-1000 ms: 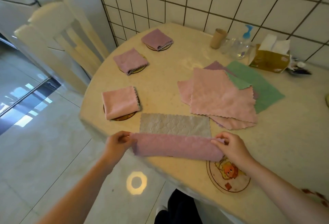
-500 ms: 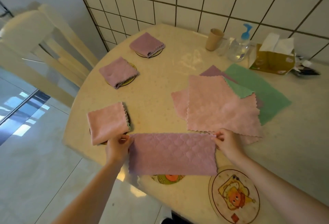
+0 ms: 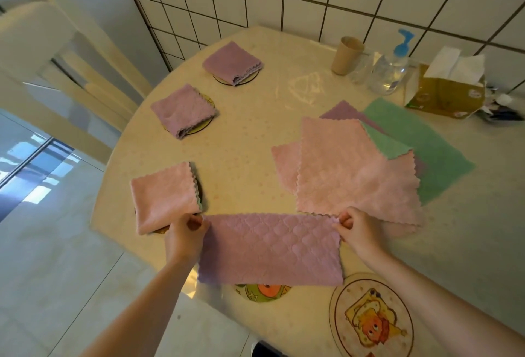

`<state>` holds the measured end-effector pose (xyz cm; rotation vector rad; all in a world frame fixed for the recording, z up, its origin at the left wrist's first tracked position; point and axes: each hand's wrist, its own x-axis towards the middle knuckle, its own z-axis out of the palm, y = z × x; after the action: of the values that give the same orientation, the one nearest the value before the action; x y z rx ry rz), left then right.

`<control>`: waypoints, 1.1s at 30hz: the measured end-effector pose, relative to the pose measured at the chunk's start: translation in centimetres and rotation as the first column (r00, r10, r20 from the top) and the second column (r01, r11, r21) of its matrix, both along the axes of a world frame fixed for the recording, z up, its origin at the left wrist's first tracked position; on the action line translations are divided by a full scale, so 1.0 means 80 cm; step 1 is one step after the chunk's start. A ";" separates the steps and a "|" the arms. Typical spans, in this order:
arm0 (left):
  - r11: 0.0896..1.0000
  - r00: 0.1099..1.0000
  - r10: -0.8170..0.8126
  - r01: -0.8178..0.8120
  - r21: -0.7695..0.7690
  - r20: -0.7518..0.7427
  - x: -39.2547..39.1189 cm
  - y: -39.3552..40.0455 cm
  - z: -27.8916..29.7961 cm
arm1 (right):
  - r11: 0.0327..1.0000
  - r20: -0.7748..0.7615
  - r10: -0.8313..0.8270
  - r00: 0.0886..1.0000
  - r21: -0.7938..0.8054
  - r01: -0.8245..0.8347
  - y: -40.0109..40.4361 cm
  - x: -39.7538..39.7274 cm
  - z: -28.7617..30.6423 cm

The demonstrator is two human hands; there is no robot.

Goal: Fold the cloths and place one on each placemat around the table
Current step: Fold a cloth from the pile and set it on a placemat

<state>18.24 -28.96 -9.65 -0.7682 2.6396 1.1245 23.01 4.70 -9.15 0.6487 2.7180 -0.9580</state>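
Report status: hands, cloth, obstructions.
Left hand and right hand each pinch a far corner of the purple cloth. Cloth folded in half, covering a placemat. Nothing obstructing.

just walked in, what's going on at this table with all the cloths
A person is folding a purple cloth at the table's near edge, pinching its far corners with the left hand and right hand. Three folded cloths already sit on placemats along the left. A pile of unfolded cloths waits, and a cartoon placemat lies bare.

Mauve cloth (image 3: 270, 248) between left hand (image 3: 181, 238) and right hand (image 3: 358, 233)
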 end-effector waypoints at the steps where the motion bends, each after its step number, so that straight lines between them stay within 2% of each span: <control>1: 1.000 1.000 0.008 -0.008 0.022 0.005 0.006 0.001 0.002 | 1.000 0.002 -0.002 1.000 -0.013 0.002 -0.001 0.002 0.000; 4: 0.995 0.997 0.050 -0.054 0.085 0.056 0.027 0.000 0.010 | 0.997 -0.011 -0.028 1.000 -0.065 0.027 -0.007 0.015 0.002; 5: 0.994 0.996 0.046 -0.053 0.091 0.078 0.036 -0.002 0.012 | 0.999 -0.033 -0.008 0.999 -0.037 0.007 -0.012 0.024 0.006; 8: 0.993 0.991 -0.036 0.021 0.118 0.127 0.062 -0.011 0.017 | 0.937 -0.167 0.294 0.941 0.242 -0.250 -0.026 0.066 0.009; 11: 0.976 0.985 -0.113 0.085 0.199 0.130 0.088 -0.018 0.018 | 0.804 -0.191 0.574 0.796 0.317 -0.503 -0.047 0.110 0.003; 14: 0.964 0.984 -0.155 0.131 0.233 0.086 0.105 -0.025 0.015 | 0.703 -0.167 0.691 0.703 0.379 -0.601 -0.053 0.135 -0.012; 18: 0.981 0.992 -0.109 0.098 0.167 0.058 0.110 -0.028 0.013 | 0.659 -0.073 0.717 0.693 0.396 -0.640 -0.040 0.142 -0.027; 21: 0.981 0.981 -0.188 0.184 -0.068 -0.055 0.127 -0.021 0.009 | 0.615 -0.028 0.736 0.676 0.445 -0.651 -0.044 0.141 -0.019; 22: 0.939 0.943 -0.304 0.272 -0.211 -0.139 0.133 -0.015 0.005 | 0.602 -0.013 0.739 0.674 0.462 -0.651 -0.046 0.139 -0.015; 24: 0.766 0.759 -0.608 0.484 -0.424 -0.233 0.150 0.008 0.002 | 0.576 0.021 0.742 0.670 0.491 -0.654 -0.049 0.135 -0.009; 26: 0.573 0.552 -0.810 0.674 -0.466 -0.199 0.166 0.041 -0.002 | 0.554 0.047 0.745 0.666 0.514 -0.655 -0.052 0.130 -0.005; 27: 0.489 0.481 -0.865 0.741 -0.460 -0.145 0.174 0.057 -0.001 | 0.548 0.049 0.746 0.664 0.522 -0.654 -0.055 0.127 -0.002; 28: 0.435 0.444 -0.891 0.780 -0.451 -0.092 0.181 0.070 -0.007 | 0.546 0.040 0.749 0.661 0.528 -0.651 -0.056 0.125 0.003; 29: 0.419 0.445 -0.894 0.796 -0.436 -0.047 0.186 0.080 -0.013 | 0.548 0.023 0.755 0.655 0.527 -0.650 -0.056 0.122 0.007; 31: 0.438 0.495 -0.869 0.782 -0.444 0.014 0.191 0.088 -0.021 | 0.549 -0.010 0.772 0.635 0.513 -0.660 -0.055 0.118 0.016; 33: 0.425 0.505 -0.863 0.760 -0.492 0.034 0.193 0.089 -0.024 | 0.540 -0.024 0.796 0.605 0.482 -0.690 -0.055 0.122 0.023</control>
<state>33.68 -21.80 -11.58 0.7006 2.8498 0.2971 32.78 0.33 -7.32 -0.6664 2.9384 -0.2037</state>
